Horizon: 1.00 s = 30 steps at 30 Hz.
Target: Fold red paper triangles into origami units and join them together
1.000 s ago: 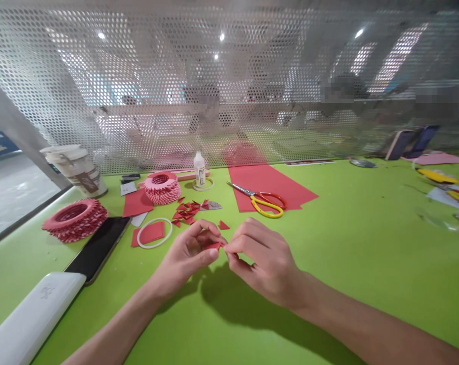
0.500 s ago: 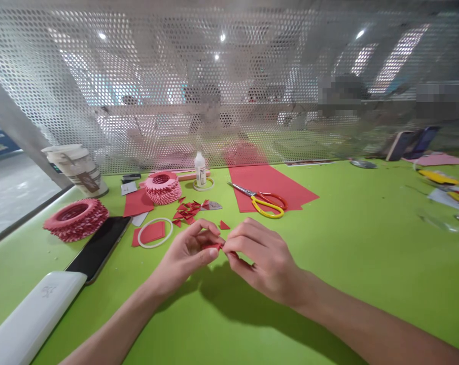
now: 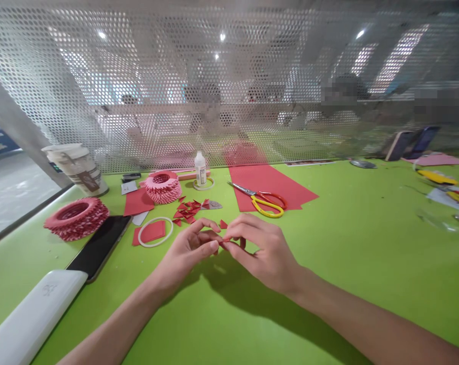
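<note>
Left hand (image 3: 191, 248) and right hand (image 3: 265, 251) pinch a small red paper piece (image 3: 224, 241) between them, its folding seemingly unfinished, with red paper triangles (image 3: 190, 205) loose at eleven o'clock and pleated paper rings (image 3: 164, 195) formed at nine and ten.

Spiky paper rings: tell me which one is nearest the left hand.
The lighter pink ring, beside the pile of red triangles, is nearest the left hand; the darker ring sits farther off, beside the black phone.
</note>
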Motion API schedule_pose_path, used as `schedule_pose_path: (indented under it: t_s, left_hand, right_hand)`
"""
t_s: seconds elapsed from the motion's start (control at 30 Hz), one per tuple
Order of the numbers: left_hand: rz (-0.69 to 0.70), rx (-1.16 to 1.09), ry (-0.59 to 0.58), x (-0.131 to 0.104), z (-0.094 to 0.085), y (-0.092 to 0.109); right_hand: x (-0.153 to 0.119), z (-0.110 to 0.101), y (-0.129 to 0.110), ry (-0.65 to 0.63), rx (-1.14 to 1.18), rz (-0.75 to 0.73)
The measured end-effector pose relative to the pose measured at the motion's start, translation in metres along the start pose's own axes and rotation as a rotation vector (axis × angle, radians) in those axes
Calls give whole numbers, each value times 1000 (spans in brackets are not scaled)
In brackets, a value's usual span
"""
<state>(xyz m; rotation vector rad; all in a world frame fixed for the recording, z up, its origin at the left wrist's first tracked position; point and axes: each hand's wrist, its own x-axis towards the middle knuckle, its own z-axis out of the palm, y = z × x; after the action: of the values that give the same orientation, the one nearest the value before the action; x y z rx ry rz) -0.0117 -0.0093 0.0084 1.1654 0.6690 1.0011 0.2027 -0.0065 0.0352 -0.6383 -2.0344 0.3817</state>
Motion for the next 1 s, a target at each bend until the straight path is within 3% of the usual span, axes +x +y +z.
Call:
schedule_pose_path:
  t_s: [0.3, 0.47, 0.53, 0.63, 0.73, 0.83, 1.0]
  left_hand:
    - [-43, 56, 23, 2, 0, -3]
    - [-65, 111, 41, 3, 1, -2]
    - [-80, 118, 114, 4, 0, -1]
    - [-36, 106, 322, 7, -4, 0]
    - [-28, 88, 470, 9, -8, 1]
    - [-19, 81, 489, 10, -7, 3]
    - [4, 71, 439, 8, 0, 5]
  right_hand:
    - [-1, 0, 9, -165, -203, -56]
    - [-2, -3, 18, -217, -183, -36]
    - [-3, -5, 26, -184, -158, 82]
    - [-5, -2, 43, -82, -214, 283]
    - [-5, 7, 57, -152, -309, 285]
    - [-4, 16, 63, -291, -395, 216]
    - [-1, 14, 63, -381, -471, 144]
